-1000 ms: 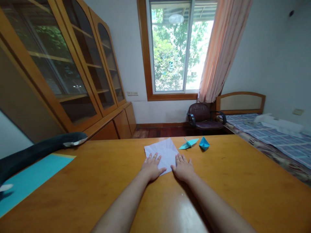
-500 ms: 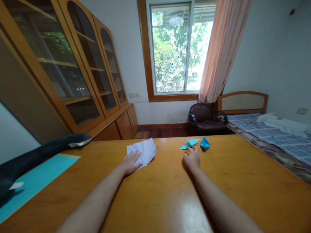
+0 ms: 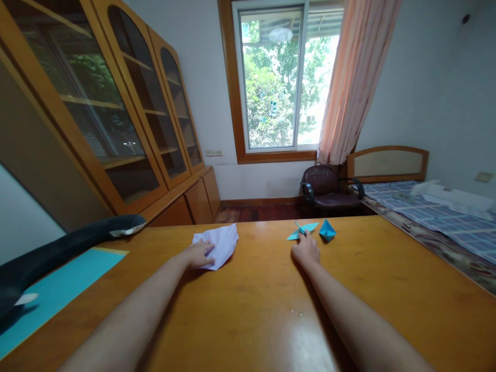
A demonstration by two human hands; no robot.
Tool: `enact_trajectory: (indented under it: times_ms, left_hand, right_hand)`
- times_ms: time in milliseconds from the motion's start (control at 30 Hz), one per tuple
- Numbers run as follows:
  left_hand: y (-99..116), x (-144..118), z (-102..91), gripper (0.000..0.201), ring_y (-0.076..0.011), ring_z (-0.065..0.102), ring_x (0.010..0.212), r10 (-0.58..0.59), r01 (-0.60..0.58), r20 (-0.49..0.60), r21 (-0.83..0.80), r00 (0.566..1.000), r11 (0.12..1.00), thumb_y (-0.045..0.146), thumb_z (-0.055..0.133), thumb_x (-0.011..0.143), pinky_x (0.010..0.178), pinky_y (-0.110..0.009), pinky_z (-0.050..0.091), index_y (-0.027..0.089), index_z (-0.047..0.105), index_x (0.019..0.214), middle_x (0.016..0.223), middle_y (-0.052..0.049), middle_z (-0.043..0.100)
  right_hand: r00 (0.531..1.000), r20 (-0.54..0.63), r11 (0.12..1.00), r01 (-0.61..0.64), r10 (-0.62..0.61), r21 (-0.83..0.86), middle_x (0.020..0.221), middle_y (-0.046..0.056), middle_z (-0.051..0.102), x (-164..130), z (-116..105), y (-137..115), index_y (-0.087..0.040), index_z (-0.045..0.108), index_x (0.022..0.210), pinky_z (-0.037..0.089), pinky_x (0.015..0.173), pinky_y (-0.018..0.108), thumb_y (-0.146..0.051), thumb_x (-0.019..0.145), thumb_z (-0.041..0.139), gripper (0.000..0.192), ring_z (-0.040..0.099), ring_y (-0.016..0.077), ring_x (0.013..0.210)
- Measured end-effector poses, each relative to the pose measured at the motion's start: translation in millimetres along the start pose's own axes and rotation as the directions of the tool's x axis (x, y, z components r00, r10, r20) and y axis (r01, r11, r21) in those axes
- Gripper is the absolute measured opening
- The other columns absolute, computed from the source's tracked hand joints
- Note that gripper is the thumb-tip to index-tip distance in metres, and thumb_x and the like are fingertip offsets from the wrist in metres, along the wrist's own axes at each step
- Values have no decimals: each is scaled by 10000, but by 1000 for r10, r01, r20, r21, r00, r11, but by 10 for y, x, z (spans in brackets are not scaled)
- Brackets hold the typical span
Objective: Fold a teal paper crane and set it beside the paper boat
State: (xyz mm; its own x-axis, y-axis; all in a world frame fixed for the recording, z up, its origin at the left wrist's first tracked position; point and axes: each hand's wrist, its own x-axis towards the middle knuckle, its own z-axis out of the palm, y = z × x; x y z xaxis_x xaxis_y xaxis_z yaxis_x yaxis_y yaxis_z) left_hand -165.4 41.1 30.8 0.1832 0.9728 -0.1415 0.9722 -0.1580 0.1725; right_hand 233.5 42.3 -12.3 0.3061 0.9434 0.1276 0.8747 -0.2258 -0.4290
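Teal sheet [image 3: 54, 289] cut off at left edge; white paper [image 3: 219, 243] partly under left hand [image 3: 197, 254].

Both my forearms stretch forward from the bottom of the frame, spread apart in a V. My left hand [image 3: 198, 254] sits left of centre, palm down, fingers [image 3: 207, 248] extended toward the right and laid flat. My right hand [image 3: 306, 250] is right of centre, knuckles up, fingers [image 3: 307, 236] loosely curled and pointing toward the upper frame.
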Motion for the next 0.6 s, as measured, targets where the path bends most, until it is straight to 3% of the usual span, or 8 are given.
enact_trajectory:
  times_ms: [167, 233, 300, 367, 400, 500, 600]
  left_hand:
    - [207, 31, -193, 556, -309, 385, 1342, -15, 6, -151, -62, 988, 998, 441, 552, 766, 1112, -410, 290, 144, 596, 1234, 1409, -146, 481]
    - [372, -7, -245, 497, -303, 518, 1226, -47, -32, -373, -201, 927, 979, 391, 528, 781, 1065, -394, 368, 120, 620, 1188, 1304, -155, 580]
    - [602, -62, -224, 455, -303, 564, 1158, -46, -142, -517, -318, 855, 937, 363, 541, 778, 1036, -407, 399, 107, 639, 1142, 1224, -148, 631]
    - [879, -101, -115, 455, -272, 565, 1159, -24, -199, -534, -356, 845, 913, 376, 532, 798, 1033, -393, 409, 134, 621, 1172, 1235, -113, 630]
    - [1025, -105, -33, 441, -265, 577, 1144, -55, -233, -529, -462, 847, 856, 359, 543, 793, 1022, -393, 422, 134, 625, 1163, 1226, -116, 635]
    - [1434, -45, 257, 391, -243, 632, 1056, -148, -251, -400, -779, 905, 575, 270, 569, 772, 959, -384, 479, 117, 633, 1127, 1174, -142, 660]
    - [1729, 48, 514, 361, -241, 630, 1063, -235, -176, -280, -907, 931, 383, 167, 608, 737, 942, -380, 487, 122, 639, 1094, 1156, -150, 664]
  right_hand:
    - [1000, 6, 1000, 12, -12, -22, 1510, 91, 323, -43, -24, -8, -160, 455, 1395, 369, 967, 407, -189, 833, 353, 572, 432, 306, 1214]
    - [999, -17, 999, 47, -47, 4, 1498, 92, 351, -79, -29, -30, -130, 448, 1398, 334, 1023, 385, -175, 824, 364, 582, 411, 299, 1246]
    - [992, -36, 990, 125, -122, 71, 1467, 89, 407, -129, -12, -84, -111, 488, 1368, 294, 1076, 345, -156, 805, 381, 575, 389, 275, 1281]
    - [977, -72, 955, 211, -200, 206, 1394, 93, 500, -194, 34, -169, -120, 563, 1302, 284, 1098, 331, -151, 781, 395, 548, 409, 250, 1281]
    - [969, -96, 923, 246, -227, 297, 1351, 100, 543, -232, 68, -217, -125, 596, 1264, 298, 1094, 341, -158, 770, 402, 532, 438, 244, 1264]
    - [956, -196, 764, 291, -217, 576, 1237, 130, 622, -359, 191, -337, -120, 668, 1142, 376, 1042, 372, -214, 765, 423, 459, 524, 247, 1186]
    - [964, -229, 612, 261, -132, 747, 1155, 133, 661, -488, 297, -369, -149, 700, 1030, 455, 952, 391, -272, 757, 462, 383, 588, 249, 1076]
